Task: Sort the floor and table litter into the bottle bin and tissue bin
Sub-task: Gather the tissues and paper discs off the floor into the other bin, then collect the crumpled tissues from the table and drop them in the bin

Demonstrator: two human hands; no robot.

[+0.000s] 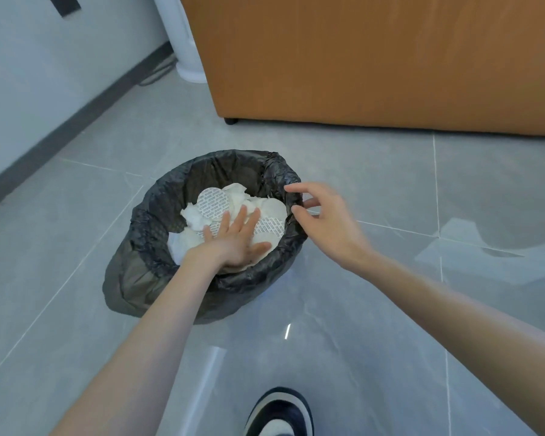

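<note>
Tissue bin (pixel 158 212) — a round bin standing on the grey tiled floor (pixel 375 341), a little left of the middle of the view. A black liner (pixel 129 278) is folded over its rim and hangs loose down the outer wall. Inside lie crumpled white tissues (pixel 191 214) and several round pale discs (pixel 213 204) with rows of fine print, heaped close to the rim.

The left hand (pixel 233 240) reaches in from the near side and lies flat on the heap, palm down, fingers straight and spread, holding nothing. The right hand (pixel 324 221) is at the right edge of the rim, fingers loosely curled, thumb and forefinger apart with nothing between them — whether they touch the liner cannot be told.

Both forearms are bare and enter from the near edge. A dark-and-white shoe (pixel 280 413) stands on the tiles at the near edge, right of the bin.

Beyond the bin, an orange-brown piece of furniture (pixel 375 58) fills the far right; just left of it stands a white cylindrical base (pixel 186 58). A pale wall (pixel 44 73) with a dark skirting (pixel 76 121) runs along the far left.
</note>
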